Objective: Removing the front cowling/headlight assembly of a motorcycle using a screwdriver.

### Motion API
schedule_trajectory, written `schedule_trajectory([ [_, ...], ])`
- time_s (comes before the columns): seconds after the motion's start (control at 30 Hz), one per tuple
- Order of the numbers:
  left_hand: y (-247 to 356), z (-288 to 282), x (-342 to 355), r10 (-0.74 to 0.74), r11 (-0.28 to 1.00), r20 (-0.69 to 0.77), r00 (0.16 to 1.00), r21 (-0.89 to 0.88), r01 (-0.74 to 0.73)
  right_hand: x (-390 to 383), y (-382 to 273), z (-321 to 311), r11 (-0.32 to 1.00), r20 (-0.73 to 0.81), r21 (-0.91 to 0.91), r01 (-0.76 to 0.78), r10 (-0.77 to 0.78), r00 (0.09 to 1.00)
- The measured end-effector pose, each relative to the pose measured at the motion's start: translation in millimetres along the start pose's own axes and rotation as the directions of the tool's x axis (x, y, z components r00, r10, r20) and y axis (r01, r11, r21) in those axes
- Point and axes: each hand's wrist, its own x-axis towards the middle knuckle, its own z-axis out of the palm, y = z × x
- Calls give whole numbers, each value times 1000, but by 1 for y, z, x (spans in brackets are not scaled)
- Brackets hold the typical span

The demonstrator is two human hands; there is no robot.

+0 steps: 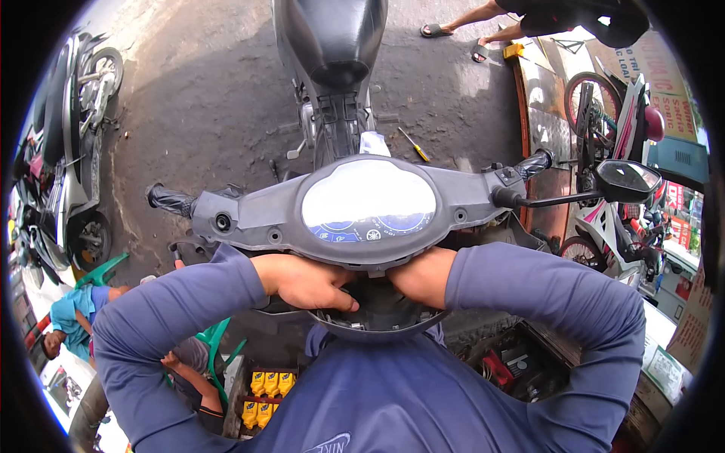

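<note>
In front of me stands a scooter with its grey handlebar cover [264,208] and a dash panel [368,198] glaring white, blue along its lower rim. My left hand [310,281] reaches under the cover's near edge; its thumb is stretched out, but the other fingers are hidden. From the other side my right hand [424,278] goes into the same gap, its fingers out of sight behind the cover. Below both hands lies the dark open front shell [377,306] of the scooter. What the hidden fingers touch cannot be seen.
A yellow-handled screwdriver [415,146] lies on the ground beyond the right handlebar. One mirror [628,181] sticks out at right. Parked motorbikes [75,128] line the left. Yellow bottles [264,385] stand in a box near me. People sit at lower left; another person's feet [436,30] show far right.
</note>
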Motion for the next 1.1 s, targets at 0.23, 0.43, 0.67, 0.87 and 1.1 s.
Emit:
schedule_trajectory([
  [0.23, 3, 5, 11, -86, 996, 114, 990, 34, 82, 1, 0, 11, 998, -234, -45, -44, 32, 972],
  [0.43, -2, 8, 16, -112, 977, 44, 993, 186, 102, 1, 5, 11, 998, -222, -60, -19, 5, 975],
  [0.67, 23, 6, 3, -145, 983, 52, 988, -103, 150, 4, 5, 3, 999, -206, -30, 18, -24, 978],
  [0.87, 20, 16, 10, -183, 970, 99, 978, -145, 196, 3, 5, 4, 996, -84, -84, -8, 1, 996],
  [1.1, 0, 27, 12, -174, 921, -226, 958, -381, 77, 7, 17, 13, 989, -80, -130, 65, -76, 994],
])
